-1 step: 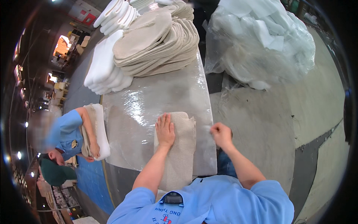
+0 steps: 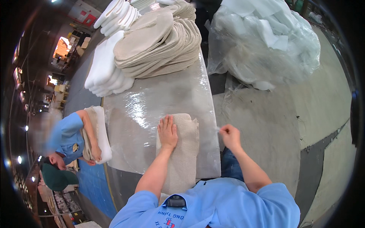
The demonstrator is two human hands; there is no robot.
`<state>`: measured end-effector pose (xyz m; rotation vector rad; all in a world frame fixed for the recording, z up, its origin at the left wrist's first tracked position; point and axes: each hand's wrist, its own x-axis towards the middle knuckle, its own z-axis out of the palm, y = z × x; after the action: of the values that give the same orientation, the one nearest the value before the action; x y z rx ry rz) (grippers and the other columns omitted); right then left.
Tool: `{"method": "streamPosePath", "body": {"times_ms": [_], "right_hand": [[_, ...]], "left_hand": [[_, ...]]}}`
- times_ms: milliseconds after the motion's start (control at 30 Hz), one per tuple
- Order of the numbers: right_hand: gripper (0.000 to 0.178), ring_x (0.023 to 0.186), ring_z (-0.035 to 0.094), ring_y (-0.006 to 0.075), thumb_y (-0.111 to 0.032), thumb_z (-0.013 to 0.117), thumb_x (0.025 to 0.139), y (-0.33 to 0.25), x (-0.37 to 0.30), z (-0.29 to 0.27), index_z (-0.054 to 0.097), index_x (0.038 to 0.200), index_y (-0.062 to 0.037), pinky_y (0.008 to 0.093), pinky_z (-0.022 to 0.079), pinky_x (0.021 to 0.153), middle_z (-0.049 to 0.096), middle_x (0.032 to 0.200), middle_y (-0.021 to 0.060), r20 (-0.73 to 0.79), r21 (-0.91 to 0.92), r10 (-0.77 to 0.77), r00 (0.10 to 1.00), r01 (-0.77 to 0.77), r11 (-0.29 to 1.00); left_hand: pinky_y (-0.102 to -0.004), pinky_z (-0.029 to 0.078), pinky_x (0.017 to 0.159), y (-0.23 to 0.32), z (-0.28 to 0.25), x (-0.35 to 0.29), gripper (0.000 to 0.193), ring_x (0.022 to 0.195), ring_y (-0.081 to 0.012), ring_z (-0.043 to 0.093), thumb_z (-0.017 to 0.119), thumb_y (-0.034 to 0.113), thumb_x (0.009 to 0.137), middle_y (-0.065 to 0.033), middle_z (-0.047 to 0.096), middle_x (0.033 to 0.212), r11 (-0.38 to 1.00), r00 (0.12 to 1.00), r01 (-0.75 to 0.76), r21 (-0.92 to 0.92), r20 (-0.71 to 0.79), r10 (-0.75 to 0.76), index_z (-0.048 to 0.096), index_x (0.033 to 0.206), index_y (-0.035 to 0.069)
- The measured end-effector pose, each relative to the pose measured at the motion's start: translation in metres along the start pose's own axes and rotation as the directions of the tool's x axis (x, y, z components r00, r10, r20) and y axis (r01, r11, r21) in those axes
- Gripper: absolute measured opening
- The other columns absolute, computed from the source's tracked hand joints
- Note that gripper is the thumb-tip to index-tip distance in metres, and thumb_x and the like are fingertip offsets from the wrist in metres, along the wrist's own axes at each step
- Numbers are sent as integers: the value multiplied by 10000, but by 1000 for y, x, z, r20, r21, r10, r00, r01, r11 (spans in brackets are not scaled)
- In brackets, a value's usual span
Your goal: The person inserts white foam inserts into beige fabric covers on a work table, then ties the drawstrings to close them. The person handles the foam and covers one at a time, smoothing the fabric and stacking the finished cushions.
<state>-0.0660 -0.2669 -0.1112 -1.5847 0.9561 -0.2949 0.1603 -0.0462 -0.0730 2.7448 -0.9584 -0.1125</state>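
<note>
My left hand point(image 2: 167, 133) lies flat, fingers stretched out, on a beige fabric piece point(image 2: 182, 152). The piece is long and rounded at its far end, and its near end runs under my shirt front. A small frayed corner sticks out at its upper right. Beyond the table's right edge, my right hand point(image 2: 230, 136) is closed in a pinch. A faint whitish wisp shows at its fingertips, too small and blurred to name. Under the fabric is a table point(image 2: 152, 98) covered with shiny clear plastic.
Beige fabric pieces point(image 2: 159, 49) are stacked at the far end, beside folded white padding point(image 2: 106, 68). A clear plastic bag point(image 2: 262, 49) of white scraps stands far right on floor sheeting point(image 2: 262, 121). At left, a co-worker point(image 2: 72, 129) in a green cap handles beige and white layers.
My right hand has shifted slightly to the right, away from the table edge, still pinched. My left hand stays flat on the beige fabric piece.
</note>
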Motion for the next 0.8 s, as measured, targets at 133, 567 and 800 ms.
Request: {"method": "streamPosePath", "body": {"times_ms": [133,567,800], "right_hand": [[49,740,638,135,-37,754,914,44,4,-31,708,929,-30,329,529,704,739,911,50,-102,206,-63,993,83,975],[244,923,720,339,-196,643,998,-73,34,71,739,1211,-125,442,565,805,739,1012,135,309,-220,-489,815,562,797],[312,959,726,365,-250,625,1009,-67,50,77,734,1295,-188,480,568,865,756,1129,134,393,-200,-387,834,488,849]], "left_hand": [[-600,142,1298,16,-2,10,645,1610,-439,212,464,376,1095,-136,287,1748,996,999,-30,88,-14,32,342,1670,109],[-572,189,1297,87,13,-92,668,1583,-480,261,559,251,1044,-261,313,1703,970,957,-221,-99,167,236,368,1608,-52],[-554,246,1280,66,-4,-71,544,1529,-445,383,578,211,1040,-236,485,1607,947,991,-110,-301,-110,80,517,1523,-31]]}}
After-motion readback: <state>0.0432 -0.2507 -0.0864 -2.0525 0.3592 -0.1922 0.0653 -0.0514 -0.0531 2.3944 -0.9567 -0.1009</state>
